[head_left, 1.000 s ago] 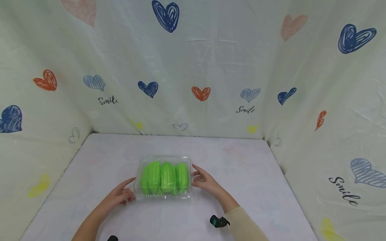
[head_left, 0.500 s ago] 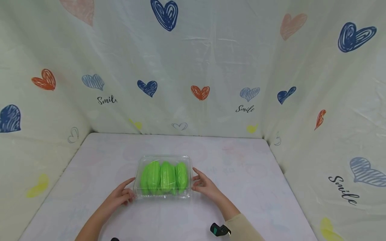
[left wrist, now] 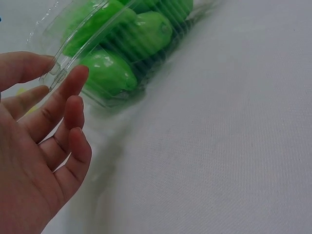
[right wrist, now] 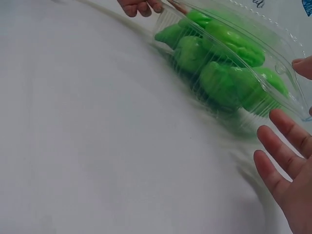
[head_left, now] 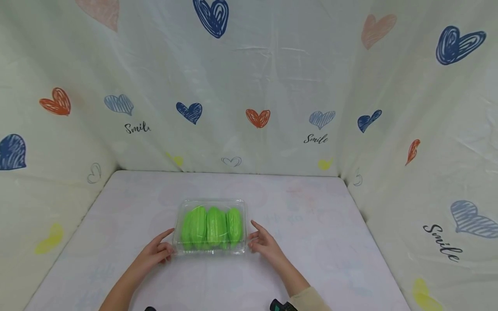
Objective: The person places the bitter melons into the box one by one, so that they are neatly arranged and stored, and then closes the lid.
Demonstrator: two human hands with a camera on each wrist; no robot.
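A clear plastic clamshell box [head_left: 210, 251] stands on the table with its lid down over several bright green, oblong, ridged pieces [head_left: 216, 226]. Their exact kind is unclear. At the box's left side, my left hand [head_left: 154, 252] pinches the rim with thumb and index finger, as the left wrist view shows. Its other fingers [left wrist: 73, 112] are loosely bent and hold nothing. My right hand [head_left: 266, 245] is beside the right side of the box, fingers spread and relaxed. In the right wrist view its thumb [right wrist: 303, 67] is close to the rim; contact is unclear.
A white table [head_left: 218, 285] bears the box near its middle. Pale curtains [head_left: 280, 86] printed with hearts and "Smile" surround it at the back and both sides. A small black device [head_left: 281, 306] is at my right sleeve.
My right hand has shifted slightly nearer to me and its index finger has come away from the box's side. My left hand and the box have hardly moved.
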